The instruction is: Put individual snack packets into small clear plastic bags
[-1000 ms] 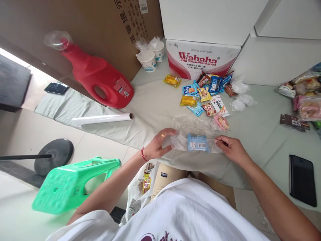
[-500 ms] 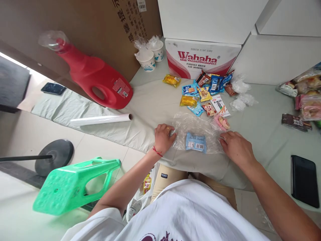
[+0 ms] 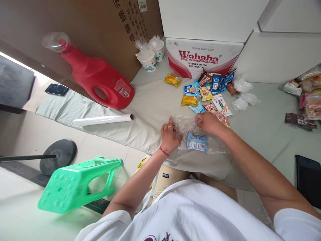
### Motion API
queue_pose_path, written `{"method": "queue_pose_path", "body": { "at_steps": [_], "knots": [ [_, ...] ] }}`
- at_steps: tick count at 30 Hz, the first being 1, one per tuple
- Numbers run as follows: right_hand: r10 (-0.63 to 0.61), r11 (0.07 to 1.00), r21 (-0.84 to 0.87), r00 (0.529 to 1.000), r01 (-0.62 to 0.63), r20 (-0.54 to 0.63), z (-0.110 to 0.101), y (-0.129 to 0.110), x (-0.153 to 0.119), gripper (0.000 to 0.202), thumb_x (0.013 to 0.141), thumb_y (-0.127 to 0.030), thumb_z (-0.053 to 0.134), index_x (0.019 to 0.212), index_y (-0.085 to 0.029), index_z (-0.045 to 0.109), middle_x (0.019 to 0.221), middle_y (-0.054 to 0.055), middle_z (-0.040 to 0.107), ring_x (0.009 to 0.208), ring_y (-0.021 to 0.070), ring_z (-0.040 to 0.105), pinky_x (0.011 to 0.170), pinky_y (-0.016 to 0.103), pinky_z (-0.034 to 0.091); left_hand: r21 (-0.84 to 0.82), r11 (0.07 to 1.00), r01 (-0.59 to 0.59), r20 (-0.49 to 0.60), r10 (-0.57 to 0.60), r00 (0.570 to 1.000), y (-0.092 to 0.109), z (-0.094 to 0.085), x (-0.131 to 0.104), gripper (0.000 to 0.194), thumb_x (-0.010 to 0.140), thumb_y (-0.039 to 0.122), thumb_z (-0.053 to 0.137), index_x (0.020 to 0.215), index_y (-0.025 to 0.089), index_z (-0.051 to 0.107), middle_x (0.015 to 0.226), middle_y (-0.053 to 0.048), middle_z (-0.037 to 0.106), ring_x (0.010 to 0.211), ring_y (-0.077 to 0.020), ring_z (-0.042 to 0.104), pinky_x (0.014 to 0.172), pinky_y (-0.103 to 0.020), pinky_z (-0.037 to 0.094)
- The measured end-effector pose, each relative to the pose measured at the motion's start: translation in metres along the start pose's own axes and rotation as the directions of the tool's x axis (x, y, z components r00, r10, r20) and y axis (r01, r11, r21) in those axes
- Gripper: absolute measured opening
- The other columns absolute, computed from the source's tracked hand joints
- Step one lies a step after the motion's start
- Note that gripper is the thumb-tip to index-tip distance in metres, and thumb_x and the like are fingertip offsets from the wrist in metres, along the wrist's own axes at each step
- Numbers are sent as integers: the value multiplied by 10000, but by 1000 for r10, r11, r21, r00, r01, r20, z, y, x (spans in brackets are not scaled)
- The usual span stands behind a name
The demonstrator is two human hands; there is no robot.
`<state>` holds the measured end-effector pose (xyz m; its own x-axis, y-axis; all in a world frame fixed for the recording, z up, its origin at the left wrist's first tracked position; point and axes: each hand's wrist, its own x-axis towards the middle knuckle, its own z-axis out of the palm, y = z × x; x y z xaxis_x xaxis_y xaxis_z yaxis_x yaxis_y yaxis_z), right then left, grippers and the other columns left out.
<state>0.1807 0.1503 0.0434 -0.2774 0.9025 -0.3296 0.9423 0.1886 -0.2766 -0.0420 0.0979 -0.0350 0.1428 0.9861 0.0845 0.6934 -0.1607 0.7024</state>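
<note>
A light blue snack packet (image 3: 197, 143) with a barcode lies on a crinkled sheet of clear plastic film (image 3: 218, 144) at the table's near edge. My left hand (image 3: 170, 136) rests at the film's left side, fingers apart, the index finger pointing away from me and the thumb towards the packet. Beyond the packet, my right hand (image 3: 209, 123) has its fingertips pinched on the film's far edge. That hand partly covers a pink snack packet (image 3: 223, 118). Just past it is a pile of small snacks, among them a yellow packet (image 3: 190, 100) and a white packet (image 3: 221, 104).
A red jug (image 3: 100, 82) and a white roll (image 3: 104, 119) lie on the left. Paper cups (image 3: 147, 62) and a Wahaha carton (image 3: 203, 58) stand behind. Crumpled film balls (image 3: 242, 85), more snacks (image 3: 299, 121) and a black phone (image 3: 308, 179) are on the right.
My right hand has moved left and away from me, from the film's right edge to its far edge. My left hand has shifted slightly right, its fingers more spread.
</note>
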Motion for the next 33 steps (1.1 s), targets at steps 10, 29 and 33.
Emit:
{"method": "queue_pose_path", "body": {
  "at_steps": [10, 29, 33],
  "knots": [
    [-488, 865, -170, 870, 472, -66, 52, -10, -102, 464, 972, -165, 581, 1419, -281, 626, 1004, 91, 653, 956, 248, 550, 775, 352, 431, 13, 999, 33, -24, -33, 999, 1, -11, 10, 85, 708, 257, 745, 725, 226, 668, 1017, -88, 664, 1161, -321, 554, 1069, -536, 432],
    [-382, 805, 362, 878, 470, -289, 82, 15, -123, 369, 985, -147, 496, 1285, -248, 686, 1228, 92, 659, 1129, 228, 599, 978, 396, 527, -373, 903, 214, 332, -86, 939, 78, 7, -31, 288, 879, 153, 475, 931, 222, 750, 915, -37, 790, 899, -217, 750, 854, -366, 595],
    [63, 877, 446, 877, 180, -477, 71, 49, -131, 317, 1047, -288, 453, 1230, -237, 707, 1096, 80, 703, 979, 216, 639, 878, 358, 532, -116, 991, -67, 289, 99, 952, 76, 14, -43, 414, 880, 70, 474, 1036, 277, 797, 1159, -25, 776, 1033, -223, 739, 896, -366, 594]
  ]
}}
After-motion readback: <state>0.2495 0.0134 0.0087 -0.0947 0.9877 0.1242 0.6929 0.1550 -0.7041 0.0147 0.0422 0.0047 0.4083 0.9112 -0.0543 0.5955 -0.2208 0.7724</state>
